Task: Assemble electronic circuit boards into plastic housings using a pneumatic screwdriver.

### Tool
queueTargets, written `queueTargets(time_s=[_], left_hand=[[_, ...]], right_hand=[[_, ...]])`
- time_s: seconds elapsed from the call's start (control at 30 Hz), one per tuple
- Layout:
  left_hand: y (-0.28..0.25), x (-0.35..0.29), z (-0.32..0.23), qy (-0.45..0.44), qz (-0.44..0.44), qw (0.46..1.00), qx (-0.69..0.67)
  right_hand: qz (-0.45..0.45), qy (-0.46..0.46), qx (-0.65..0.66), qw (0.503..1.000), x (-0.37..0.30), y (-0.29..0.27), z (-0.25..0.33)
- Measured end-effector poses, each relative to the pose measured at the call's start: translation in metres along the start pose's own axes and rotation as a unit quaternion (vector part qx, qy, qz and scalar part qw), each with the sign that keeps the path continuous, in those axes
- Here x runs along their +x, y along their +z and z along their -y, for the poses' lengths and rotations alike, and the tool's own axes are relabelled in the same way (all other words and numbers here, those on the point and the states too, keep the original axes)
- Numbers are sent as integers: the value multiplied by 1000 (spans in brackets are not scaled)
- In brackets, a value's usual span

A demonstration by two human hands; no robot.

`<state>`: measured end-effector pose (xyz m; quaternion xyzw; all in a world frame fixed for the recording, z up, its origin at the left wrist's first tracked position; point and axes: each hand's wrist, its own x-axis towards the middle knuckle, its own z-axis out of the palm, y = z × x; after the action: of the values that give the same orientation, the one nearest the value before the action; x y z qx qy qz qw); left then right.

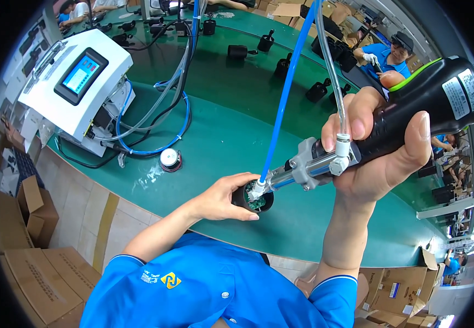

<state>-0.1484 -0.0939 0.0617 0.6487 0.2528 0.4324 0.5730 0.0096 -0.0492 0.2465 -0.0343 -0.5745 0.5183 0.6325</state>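
Observation:
My right hand point(382, 147) is wrapped round a black power screwdriver point(428, 104) with a metal front end. A blue tube and a clear tube join that front end through white fittings. It slants down to the left, its tip inside the mouth of a small black round housing point(270, 202). Green circuit board point(257, 204) shows in the housing, partly covered by the tip. My left hand point(220, 198) grips the housing from its left side, thumb and fingers curved round it. Whether the tip touches a screw is hidden.
A white machine point(97, 68) with a touch screen stands at the left of the green table point(209, 131), tubes and cables looping beside it. Near it lies a small round white-topped part point(170, 158). Several black housings stand on the far belt. A co-worker point(393, 54) sits at far right.

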Motion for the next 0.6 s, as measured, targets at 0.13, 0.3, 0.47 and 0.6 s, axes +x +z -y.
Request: queueTargets(time_s=[0.13,0.3,0.47,0.6], left_hand=[[0,0,-1,3,5,1000,4],[2,-1,-8,-14,6,1000,-10],[0,-3,-7,-20,3,1000,11],[-6,-4,-6,-23,-1,998,58]], right_hand=[[0,1,-4,1000,0,0,-1],[15,0,13,1000,-2,-1,-4],[31,3,29,999,-7,-1,-9],[26,14,-11,1000,-4,1,3]])
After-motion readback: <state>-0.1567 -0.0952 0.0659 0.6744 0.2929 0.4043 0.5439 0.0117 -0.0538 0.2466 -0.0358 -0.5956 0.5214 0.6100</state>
